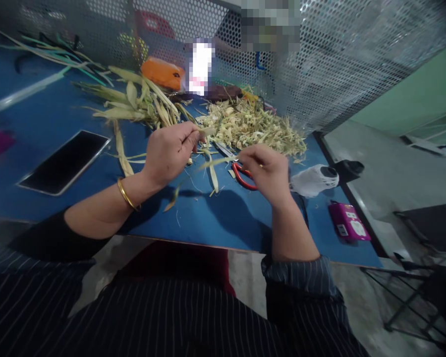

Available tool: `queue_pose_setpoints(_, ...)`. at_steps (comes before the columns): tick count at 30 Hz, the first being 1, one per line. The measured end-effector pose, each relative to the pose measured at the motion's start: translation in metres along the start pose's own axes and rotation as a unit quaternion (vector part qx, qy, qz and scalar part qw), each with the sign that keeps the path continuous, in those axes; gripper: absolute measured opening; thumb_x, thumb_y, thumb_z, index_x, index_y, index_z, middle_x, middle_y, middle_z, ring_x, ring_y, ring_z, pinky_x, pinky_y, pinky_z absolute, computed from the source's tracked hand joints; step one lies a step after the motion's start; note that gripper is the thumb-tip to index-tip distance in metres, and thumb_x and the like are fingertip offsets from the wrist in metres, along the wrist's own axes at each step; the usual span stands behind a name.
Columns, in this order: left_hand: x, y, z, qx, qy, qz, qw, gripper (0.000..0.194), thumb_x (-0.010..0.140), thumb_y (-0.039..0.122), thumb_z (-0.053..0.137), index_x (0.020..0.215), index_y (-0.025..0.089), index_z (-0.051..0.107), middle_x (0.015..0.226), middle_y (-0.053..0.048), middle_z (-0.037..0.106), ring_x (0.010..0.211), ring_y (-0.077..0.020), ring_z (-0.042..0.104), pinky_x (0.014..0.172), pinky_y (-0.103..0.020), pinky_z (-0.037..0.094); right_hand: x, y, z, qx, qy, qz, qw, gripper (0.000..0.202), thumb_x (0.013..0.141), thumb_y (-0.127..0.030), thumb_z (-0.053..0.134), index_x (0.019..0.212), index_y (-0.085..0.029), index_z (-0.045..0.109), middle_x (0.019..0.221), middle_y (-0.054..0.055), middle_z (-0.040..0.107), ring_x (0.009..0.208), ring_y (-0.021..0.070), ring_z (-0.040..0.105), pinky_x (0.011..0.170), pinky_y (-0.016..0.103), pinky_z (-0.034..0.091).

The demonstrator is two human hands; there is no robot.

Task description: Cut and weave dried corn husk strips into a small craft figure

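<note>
Blue-topped bench (223, 223), near edge running just in front of the person's body. Left hand (170, 153) held over the middle of the bench, thumb and forefinger pressed together on a short, pale, dry husk piece (208, 131), the other fingers curled; a plain gold-coloured bangle (125, 194) round the wrist. Right hand (265, 171) to its right, thumb and fingertips pinching a thin, yellow-green husk strip (219, 162), which trails leftward between the hands and droops, browner at its end, towards the near edge. Cannot tell whether the two pieces join. Scissors with red handles and silver blades (245, 177) lie beneath and beside the right hand, blades towards the far edge; contact with the hand unclear. Flat, pale green leaf scrap (213, 176) between the hands. Beyond them, a broad heap of shredded, straw-coloured husk (256, 124) nears the far edge; left of it, a loose bundle of long, pale green and tan husks (134, 101), with an orange soft packet (161, 73) just behind. Black-faced, flat smartphone (65, 163) on the left part of the bench. White fabric item with a dark round opening (314, 179) at the right edge; shiny purple packet (349, 221) near the near right corner. Perforated grey metal panel (319, 94) along the far edge.
</note>
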State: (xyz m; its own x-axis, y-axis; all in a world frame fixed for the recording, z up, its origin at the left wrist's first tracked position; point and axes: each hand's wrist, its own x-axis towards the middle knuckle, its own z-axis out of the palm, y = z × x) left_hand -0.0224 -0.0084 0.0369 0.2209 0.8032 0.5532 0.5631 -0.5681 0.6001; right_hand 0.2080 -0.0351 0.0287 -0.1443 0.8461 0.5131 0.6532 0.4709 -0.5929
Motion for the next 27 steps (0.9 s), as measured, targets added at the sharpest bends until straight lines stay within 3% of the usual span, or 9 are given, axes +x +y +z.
queue_pose_setpoints(3, -0.002, 0.003, 0.004, -0.035, -0.066, -0.004, 0.997, 0.036, 0.096, 0.038, 0.045, 0.077, 0.019, 0.067, 0.069, -0.003, 0.069, 0.067, -0.0151, 0.063, 0.065, -0.026, 0.044, -0.002, -0.008, 0.004, 0.017, -0.070, -0.031, 0.997, 0.013, 0.087, -0.025, 0.060, 0.077, -0.022, 0.067, 0.081, 0.002, 0.067, 0.075, 0.0151, 0.059, 0.069, 0.029, 0.047)
queue_pose_setpoints(7, -0.008, 0.004, 0.018, -0.163, -0.179, -0.072, 0.968, 0.036, 0.094, 0.041, 0.047, 0.077, 0.016, 0.067, 0.070, -0.003, 0.072, 0.059, -0.0134, 0.066, 0.060, -0.023, 0.047, -0.008, -0.009, 0.021, 0.034, 0.000, 0.027, 0.999, 0.009, 0.084, -0.030, 0.066, 0.083, -0.021, 0.063, 0.073, 0.000, 0.063, 0.065, 0.0132, 0.056, 0.062, 0.027, 0.045)
queue_pose_setpoints(13, -0.013, 0.008, 0.026, -0.253, -0.239, -0.157, 0.924, 0.033, 0.093, 0.039, 0.049, 0.082, 0.013, 0.065, 0.085, -0.008, 0.074, 0.054, -0.0116, 0.066, 0.049, -0.021, 0.047, -0.012, -0.006, 0.031, 0.065, 0.005, 0.067, 0.996, 0.039, 0.083, -0.037, 0.068, 0.118, -0.024, 0.054, 0.074, -0.002, 0.064, 0.064, 0.0132, 0.057, 0.064, 0.027, 0.047)
queue_pose_setpoints(15, -0.012, 0.009, 0.025, -0.250, -0.248, -0.155, 0.923, 0.033, 0.093, 0.038, 0.049, 0.080, 0.012, 0.065, 0.081, -0.008, 0.074, 0.052, -0.0108, 0.065, 0.047, -0.020, 0.045, -0.011, -0.006, 0.029, 0.051, -0.007, 0.059, 0.997, 0.031, 0.085, -0.035, 0.066, 0.112, -0.024, 0.059, 0.073, -0.002, 0.063, 0.064, 0.0129, 0.057, 0.065, 0.027, 0.047)
queue_pose_setpoints(19, -0.011, 0.009, 0.022, -0.219, -0.255, -0.134, 0.932, 0.034, 0.092, 0.037, 0.050, 0.074, 0.014, 0.068, 0.066, -0.004, 0.069, 0.047, -0.0095, 0.059, 0.047, -0.020, 0.044, -0.010, -0.008, 0.025, 0.026, -0.017, 0.047, 0.998, 0.008, 0.084, -0.029, 0.065, 0.084, -0.020, 0.064, 0.070, -0.001, 0.061, 0.065, 0.0124, 0.054, 0.063, 0.026, 0.044)
queue_pose_setpoints(23, -0.011, 0.007, 0.022, -0.201, -0.276, -0.130, 0.931, 0.041, 0.094, 0.041, 0.047, 0.073, 0.015, 0.069, 0.051, -0.001, 0.060, 0.045, -0.0100, 0.056, 0.046, -0.020, 0.042, -0.010, -0.009, 0.024, 0.031, -0.039, 0.061, 0.997, 0.009, 0.082, -0.026, 0.065, 0.076, -0.020, 0.063, 0.064, -0.002, 0.059, 0.061, 0.0114, 0.052, 0.060, 0.025, 0.041)
queue_pose_setpoints(27, -0.011, 0.007, 0.024, -0.210, -0.286, -0.131, 0.926, 0.039, 0.094, 0.043, 0.049, 0.072, 0.015, 0.067, 0.054, -0.002, 0.063, 0.044, -0.0088, 0.055, 0.044, -0.019, 0.041, -0.011, -0.009, 0.025, 0.025, -0.043, 0.081, 0.995, 0.012, 0.081, -0.028, 0.065, 0.074, -0.019, 0.062, 0.063, -0.002, 0.060, 0.060, 0.0114, 0.053, 0.060, 0.025, 0.041)
